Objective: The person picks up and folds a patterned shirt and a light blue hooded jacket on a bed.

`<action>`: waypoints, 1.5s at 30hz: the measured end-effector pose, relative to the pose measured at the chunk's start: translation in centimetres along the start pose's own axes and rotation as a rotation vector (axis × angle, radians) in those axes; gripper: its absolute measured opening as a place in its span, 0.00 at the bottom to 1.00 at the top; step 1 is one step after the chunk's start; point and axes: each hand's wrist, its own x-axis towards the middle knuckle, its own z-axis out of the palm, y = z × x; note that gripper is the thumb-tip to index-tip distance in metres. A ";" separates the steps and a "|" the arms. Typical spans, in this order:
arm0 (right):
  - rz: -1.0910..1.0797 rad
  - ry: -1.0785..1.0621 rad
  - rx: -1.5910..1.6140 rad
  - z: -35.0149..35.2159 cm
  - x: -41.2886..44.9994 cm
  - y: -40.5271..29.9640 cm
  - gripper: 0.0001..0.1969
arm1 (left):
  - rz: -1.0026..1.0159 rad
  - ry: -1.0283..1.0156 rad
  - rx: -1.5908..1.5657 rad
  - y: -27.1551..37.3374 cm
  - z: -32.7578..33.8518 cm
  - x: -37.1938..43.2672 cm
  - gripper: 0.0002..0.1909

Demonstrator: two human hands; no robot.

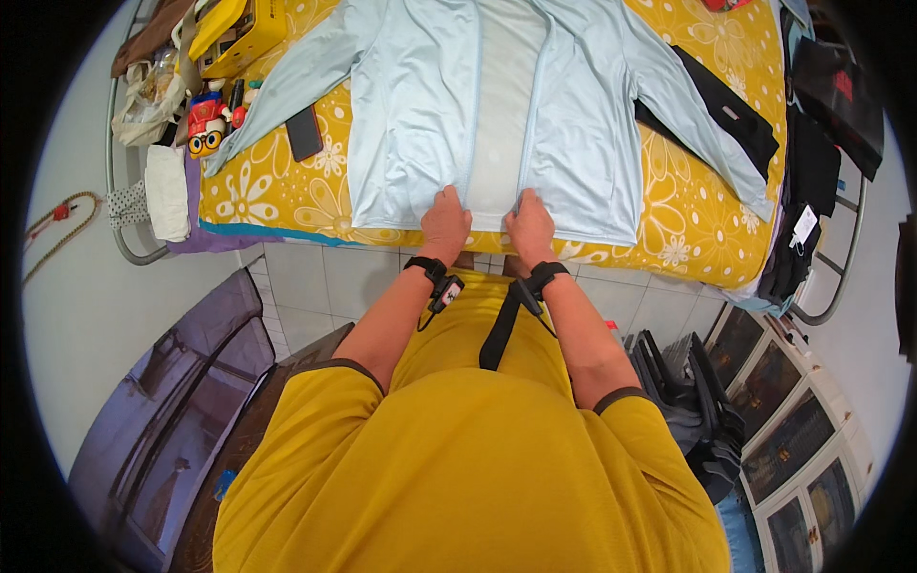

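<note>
A light blue long-sleeved jacket (415, 107) lies spread on the bed, its front parted and both sleeves stretched outward. Between its front edges shows the paler inside of the back panel (499, 129). My left hand (445, 220) grips the lower corner of the left front panel, fingertips bent over the fabric at the hem. The matching corner of the right front panel is pinched in my right hand (531, 220). Both hands sit close to the near edge of the bed. Beneath the jacket is a yellow floral bedsheet (688, 222). Each wrist wears a black strap with a small device.
A smartphone (304, 134) lies beside the left sleeve. Farther left are a toy figure (206, 125), a folded white cloth (166, 193) and a yellow box (247, 36). Black folded garments (731, 107) lie partly under the right sleeve. Black hangers (688, 401) and a cabinet (788, 430) stand lower right.
</note>
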 end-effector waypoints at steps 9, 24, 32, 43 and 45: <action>0.015 -0.218 0.294 -2.9 0.1 0.9 0.08 | 0.153 -0.014 -0.164 0.3 -1.9 -0.5 0.10; -0.054 -0.211 0.475 0.4 -1.0 1.5 0.04 | 0.289 -0.335 -0.362 -1.0 1.2 2.7 0.09; 0.282 -0.146 0.595 -3.4 0.2 7.9 0.05 | 0.175 0.056 -0.423 -6.1 -2.4 2.6 0.05; 0.490 0.354 0.130 -8.4 -2.3 19.0 0.12 | -0.307 0.400 -0.156 -18.3 -4.5 0.4 0.15; 0.497 0.372 0.243 -7.7 -2.6 20.3 0.11 | -0.387 0.271 -0.424 -18.8 -4.2 0.1 0.13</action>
